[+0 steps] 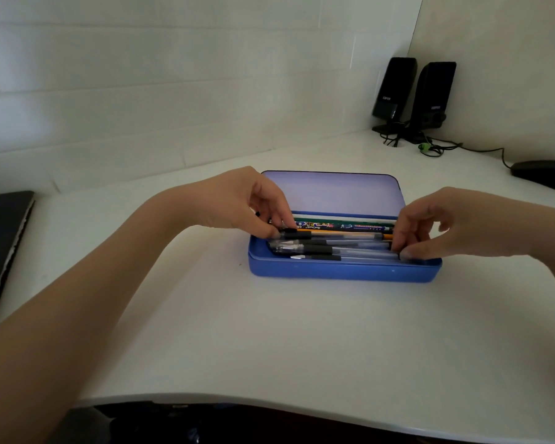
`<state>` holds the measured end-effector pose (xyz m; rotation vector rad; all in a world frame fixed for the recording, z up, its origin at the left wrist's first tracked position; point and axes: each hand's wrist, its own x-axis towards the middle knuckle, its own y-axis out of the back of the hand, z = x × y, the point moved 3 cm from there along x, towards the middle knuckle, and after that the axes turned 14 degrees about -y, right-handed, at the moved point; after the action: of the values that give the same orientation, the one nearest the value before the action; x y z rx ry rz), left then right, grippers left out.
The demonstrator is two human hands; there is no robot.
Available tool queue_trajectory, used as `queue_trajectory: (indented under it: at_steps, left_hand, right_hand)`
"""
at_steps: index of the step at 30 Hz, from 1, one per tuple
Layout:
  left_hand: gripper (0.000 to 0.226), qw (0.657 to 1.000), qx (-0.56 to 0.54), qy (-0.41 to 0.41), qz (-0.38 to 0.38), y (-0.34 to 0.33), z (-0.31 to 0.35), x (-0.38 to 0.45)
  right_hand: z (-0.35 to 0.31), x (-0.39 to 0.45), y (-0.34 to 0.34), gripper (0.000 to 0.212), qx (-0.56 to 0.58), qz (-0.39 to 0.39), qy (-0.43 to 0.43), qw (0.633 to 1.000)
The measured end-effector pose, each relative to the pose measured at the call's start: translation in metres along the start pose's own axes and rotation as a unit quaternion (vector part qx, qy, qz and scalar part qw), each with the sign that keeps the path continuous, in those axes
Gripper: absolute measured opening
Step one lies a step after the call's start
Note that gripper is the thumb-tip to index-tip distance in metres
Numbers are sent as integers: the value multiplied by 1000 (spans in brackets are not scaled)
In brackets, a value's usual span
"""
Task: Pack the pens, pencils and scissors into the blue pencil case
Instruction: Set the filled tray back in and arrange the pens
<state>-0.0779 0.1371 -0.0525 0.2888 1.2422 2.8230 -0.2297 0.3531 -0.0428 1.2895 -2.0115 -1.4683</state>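
The blue pencil case [343, 271] lies open in the middle of the white desk, its lid [334, 192] tilted up at the back. Inside lie several clear pens with black grips [321, 249], an orange pencil [343, 233] and patterned pencils [343, 225] along the back. My left hand [250, 203] pinches the left ends of the pens with curled fingers. My right hand [436, 225] pinches the right ends of the pens at the case's right side. No scissors are visible.
Two black speakers [414, 97] with cables stand at the back right corner. A black mouse [542, 174] lies at the right edge. A dark laptop or folder [4, 245] lies at the left. The desk's front edge [269, 402] curves near me.
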Motion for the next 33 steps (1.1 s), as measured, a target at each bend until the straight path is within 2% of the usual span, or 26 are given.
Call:
queue_trajectory:
  at_steps: [4,9,14,18,24,33]
  left_hand:
    - [21,1000,-8,7,-6,2,0,-1]
    - [20,1000,-11,17,-4,2,0,-1]
    - [18,999,-28,31,8,3,2,-3]
    - [17,999,-29,37,10,3,1,-3]
    - [16,999,-37,39,8,4,0,-4]
    - [16,999,-40,36,4,5,1,-5]
  right_hand:
    - [-3,-1,0,7,-25,15,-6,1000]
    - [-1,3,3,9,30,57,-17,998]
    - [-4,6,-4,9,-2,52,-1,999]
    - [-3,5,-2,8,-16,77,8,997]
    - [-7,0,8,10,92,117,63,987]
    - [-9,5,3,26,155,81,77,982]
